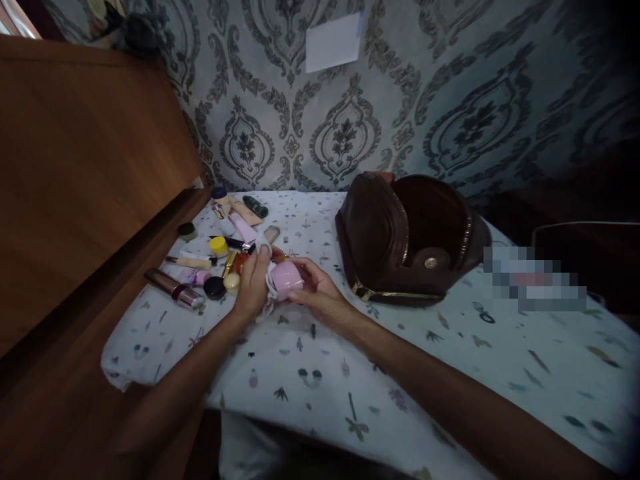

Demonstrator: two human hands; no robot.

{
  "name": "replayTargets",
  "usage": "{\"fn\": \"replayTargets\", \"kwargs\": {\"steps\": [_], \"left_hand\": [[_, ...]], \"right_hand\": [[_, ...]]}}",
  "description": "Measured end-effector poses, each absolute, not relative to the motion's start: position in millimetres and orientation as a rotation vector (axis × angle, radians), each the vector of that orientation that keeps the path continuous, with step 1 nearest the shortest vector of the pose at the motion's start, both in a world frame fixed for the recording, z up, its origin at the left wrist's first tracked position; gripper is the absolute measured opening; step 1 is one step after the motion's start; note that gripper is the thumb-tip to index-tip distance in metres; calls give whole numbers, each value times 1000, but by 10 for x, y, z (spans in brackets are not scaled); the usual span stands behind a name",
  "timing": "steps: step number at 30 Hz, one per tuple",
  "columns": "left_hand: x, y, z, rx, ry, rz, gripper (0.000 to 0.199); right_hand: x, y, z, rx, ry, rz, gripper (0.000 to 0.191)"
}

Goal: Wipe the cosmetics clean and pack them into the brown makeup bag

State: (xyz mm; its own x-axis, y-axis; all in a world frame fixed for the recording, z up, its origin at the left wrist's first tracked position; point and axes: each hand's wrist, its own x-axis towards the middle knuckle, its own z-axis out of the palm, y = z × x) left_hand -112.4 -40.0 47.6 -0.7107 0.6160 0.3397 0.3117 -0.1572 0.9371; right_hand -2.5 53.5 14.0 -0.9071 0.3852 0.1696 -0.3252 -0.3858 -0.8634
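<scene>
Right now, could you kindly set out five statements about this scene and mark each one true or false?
1. The right hand holds a pink item. True.
2. The brown bag stands open. True.
3. The left hand is inside the bag. False: it is beside the pink item.
4. The round yellow item lies right of the bag. False: it lies to the left.
5. The bag rests on a patterned cloth. True.
</scene>
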Motion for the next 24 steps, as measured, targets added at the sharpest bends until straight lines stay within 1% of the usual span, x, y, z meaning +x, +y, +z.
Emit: {"fn": "replayTargets", "kwargs": {"steps": [3,6,8,10,13,15,17,19,21,24], "left_hand": [[-1140,-395,458,822,1701,1991,50],[-1136,-399,421,714,1622,1995,48],[-1139,-404,396,710,1625,1975,45],[-1151,-415,382,770,1694,1970,43],[-1170,-460,387,967,1913,2033,44],[-1167,-507,401,1289,2036,2037,45],[-1148,-552,413,1717,2098,1919,44],[-1123,-581,422,2014,2156,1711,41],[-1109,-587,428,2075,2191,1572,39],[-1129,-571,448,1967,2128,1604,36]], "right_hand": [[-26,512,161,-82,-1520,2210,63],[-19,497,191,-105,-1628,2102,69],[-16,500,197,-114,-1700,1983,67],[-20,510,184,-135,-1760,1835,60],[-33,516,148,-213,-1790,1660,54],[-35,500,139,-284,-1817,1561,52],[-28,468,152,-308,-1869,1471,50],[-13,437,179,-266,-1926,1399,48],[2,424,202,-184,-1973,1346,47],[9,449,204,-68,-2007,1277,46]]}}
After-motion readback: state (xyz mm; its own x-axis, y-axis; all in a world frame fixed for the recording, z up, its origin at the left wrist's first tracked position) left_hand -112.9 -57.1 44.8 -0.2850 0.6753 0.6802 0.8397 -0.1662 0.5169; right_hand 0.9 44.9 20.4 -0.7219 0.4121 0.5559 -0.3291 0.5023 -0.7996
